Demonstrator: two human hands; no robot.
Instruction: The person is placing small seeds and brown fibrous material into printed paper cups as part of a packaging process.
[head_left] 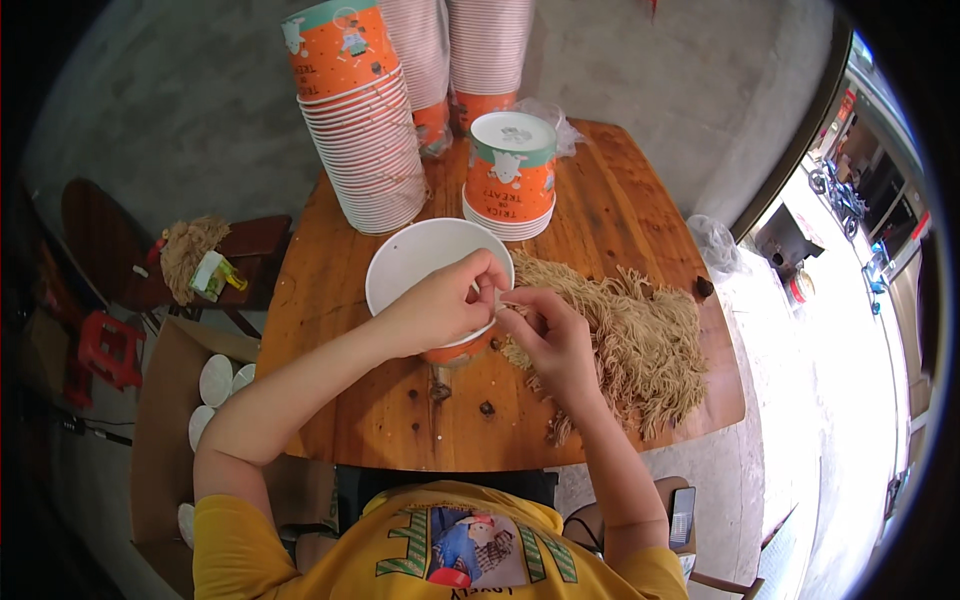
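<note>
An orange paper bucket with a white inside [415, 255] stands mouth up on the wooden table in front of me. My left hand [455, 300] reaches over its mouth, fingers closed in a pinch at the right side of the rim. Close beside it, just outside that rim, the thumb and fingers of my right hand [548, 335] are pinched together. Whatever lies between the fingertips is too small to make out. A heap of tan cord strands [650, 345] spreads over the table beside and behind my right hand.
Upside-down buckets form a short stack [510, 180] and a tall leaning stack [360, 140] farther back, with wrapped stacks [490, 50] behind. On the left, a cardboard box [165, 400] holds white-ended pieces, near a red stool [110, 350]. A phone [682, 515] lies at lower right.
</note>
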